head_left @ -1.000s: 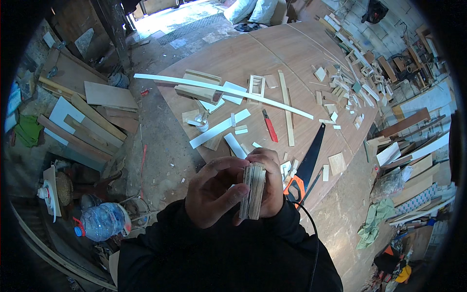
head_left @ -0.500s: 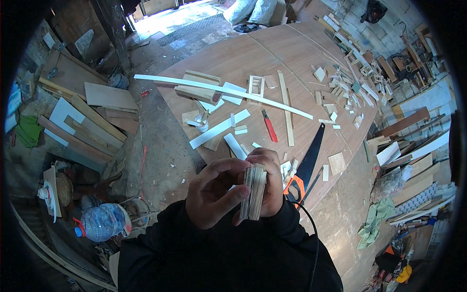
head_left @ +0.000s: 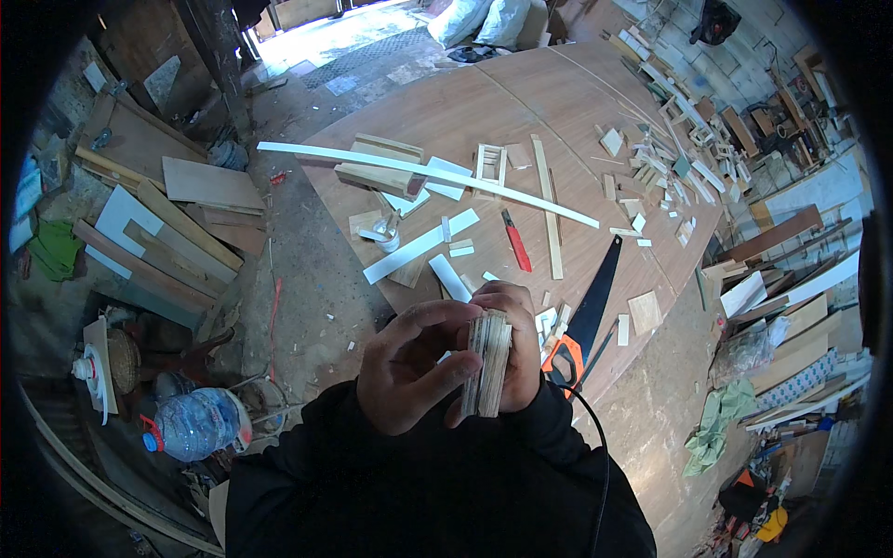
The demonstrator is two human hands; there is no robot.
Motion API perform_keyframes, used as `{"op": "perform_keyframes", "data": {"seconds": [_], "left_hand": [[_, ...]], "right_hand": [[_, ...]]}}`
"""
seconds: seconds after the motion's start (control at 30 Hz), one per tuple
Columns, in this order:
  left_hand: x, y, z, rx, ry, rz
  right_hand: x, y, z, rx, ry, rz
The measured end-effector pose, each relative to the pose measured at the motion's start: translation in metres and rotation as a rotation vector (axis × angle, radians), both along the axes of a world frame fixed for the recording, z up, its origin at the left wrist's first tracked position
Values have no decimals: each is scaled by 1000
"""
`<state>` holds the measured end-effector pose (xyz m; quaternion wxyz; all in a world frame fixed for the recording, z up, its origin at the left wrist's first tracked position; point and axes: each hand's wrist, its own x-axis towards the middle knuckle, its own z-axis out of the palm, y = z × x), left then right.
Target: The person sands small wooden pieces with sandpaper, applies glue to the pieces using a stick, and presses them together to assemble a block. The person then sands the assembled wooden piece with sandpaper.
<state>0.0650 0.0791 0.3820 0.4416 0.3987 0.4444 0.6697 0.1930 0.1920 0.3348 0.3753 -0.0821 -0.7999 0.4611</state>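
Close to my chest I hold a small stack of thin wooden pieces (head_left: pixel 487 365), pressed together with their layered edges facing up. My left hand (head_left: pixel 406 365) grips its left side, thumb against the edge and fingers curled over the far end. Around the right side wraps my right hand (head_left: pixel 520 349), with most of its fingers hidden behind the wood. Just to the right of that hand lies a handsaw (head_left: pixel 590 307) with a black blade and an orange handle. Beyond my hands a red-handled knife (head_left: pixel 515 244) rests on the wooden table (head_left: pixel 446 112).
A long white strip (head_left: pixel 428 171) crosses the table over a wooden channel-shaped piece (head_left: pixel 377 163). A white cup (head_left: pixel 386 240) with a brush stands near the left edge. Scrap wood pieces (head_left: pixel 665 167) lie heaped at right. A large water bottle (head_left: pixel 195 425) is at lower left.
Both hands and the wooden stack have shifted very slightly; the grip looks the same. Nothing on the table has moved.
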Motion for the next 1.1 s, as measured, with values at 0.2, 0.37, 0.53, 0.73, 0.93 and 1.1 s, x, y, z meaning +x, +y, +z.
{"op": "perform_keyframes", "data": {"seconds": [0.2, 0.37, 0.53, 0.73, 0.93, 1.1], "left_hand": [[0, 5, -13, 14, -29, 2], [2, 4, -6, -108, -26, -7], [0, 5, -6, -104, 8, -7], [-2, 4, -6, -130, -37, -6], [-2, 5, -5, -116, -32, -6], [-4, 6, -3, -112, -37, -38]], "right_hand": [[-3, 0, -12, -157, 92, 80], [-1, 1, -16, -132, 57, 21], [-1, 1, -15, -122, 51, 13], [-3, 0, -14, -58, 40, -11], [-3, 0, -15, -86, 38, -40], [-4, 1, -15, -108, 48, -38]]}}
